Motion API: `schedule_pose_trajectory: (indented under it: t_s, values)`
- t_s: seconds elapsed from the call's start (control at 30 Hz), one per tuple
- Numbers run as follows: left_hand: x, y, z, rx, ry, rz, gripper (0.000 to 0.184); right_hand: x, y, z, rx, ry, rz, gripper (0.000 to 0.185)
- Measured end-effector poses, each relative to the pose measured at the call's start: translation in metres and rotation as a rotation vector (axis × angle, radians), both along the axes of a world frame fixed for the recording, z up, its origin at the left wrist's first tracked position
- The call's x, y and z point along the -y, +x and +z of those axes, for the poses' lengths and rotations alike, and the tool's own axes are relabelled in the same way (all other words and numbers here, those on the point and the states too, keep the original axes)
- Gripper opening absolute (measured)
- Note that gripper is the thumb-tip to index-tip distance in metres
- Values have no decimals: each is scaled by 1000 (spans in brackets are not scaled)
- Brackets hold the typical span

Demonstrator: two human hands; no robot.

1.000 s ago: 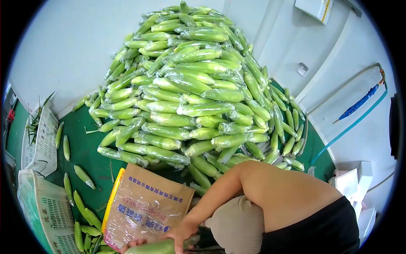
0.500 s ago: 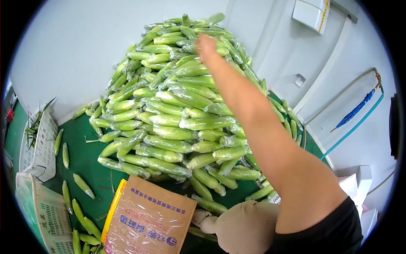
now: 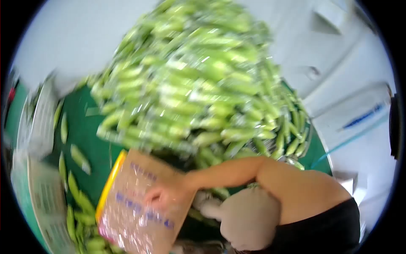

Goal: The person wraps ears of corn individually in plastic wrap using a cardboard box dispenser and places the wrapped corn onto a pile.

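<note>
My right hand [image 3: 167, 194] is over the cardboard box [image 3: 139, 169], its fingers blurred and partly curled; whether it holds anything cannot be made out. Blue print and a shiny layer of clear film [image 3: 122, 228] show on the box, with a yellow strip [image 3: 111, 184] along its left side. Behind it rises a large pile of green corn cobs [image 3: 203, 89] in their husks, many wrapped in clear plastic film. My left hand does not show.
White and pale plastic crates [image 3: 42, 122] stand at the left. Loose unwrapped corn cobs [image 3: 78, 192] lie on the green surface [image 3: 95, 139] beside them. A beige rounded cloth-covered shape [image 3: 249, 218] is below my right arm. A blue umbrella [image 3: 363, 116] hangs at the right wall.
My right hand has come down from the upper part of the corn pile to above the cardboard box. The view has shifted and blurred.
</note>
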State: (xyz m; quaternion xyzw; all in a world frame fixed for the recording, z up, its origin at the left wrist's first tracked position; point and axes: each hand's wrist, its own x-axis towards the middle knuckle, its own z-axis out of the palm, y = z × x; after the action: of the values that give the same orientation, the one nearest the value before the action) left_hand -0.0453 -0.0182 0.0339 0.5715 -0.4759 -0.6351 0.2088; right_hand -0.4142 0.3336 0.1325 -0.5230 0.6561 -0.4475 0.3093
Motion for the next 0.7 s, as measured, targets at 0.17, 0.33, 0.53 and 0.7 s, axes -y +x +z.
schedule_pose_trajectory:
  t_s: [0.17, 0.33, 0.53, 0.7]
  values:
    - [-72, -69, 157, 66, -303, -236, 77, -36, -13, 11, -195, 40, -233, 56]
    - [-107, -180, 186, 194, -1196, -994, 69, -35, -7, 19, -672, 302, 85, 77]
    - [-125, -204, 134, 270, -1242, -1203, 60, -35, -2, -10, -812, 91, 225, 38]
    - [-123, -201, 128, 270, -1271, -1167, 61, -25, 21, -31, -122, -116, -437, 14]
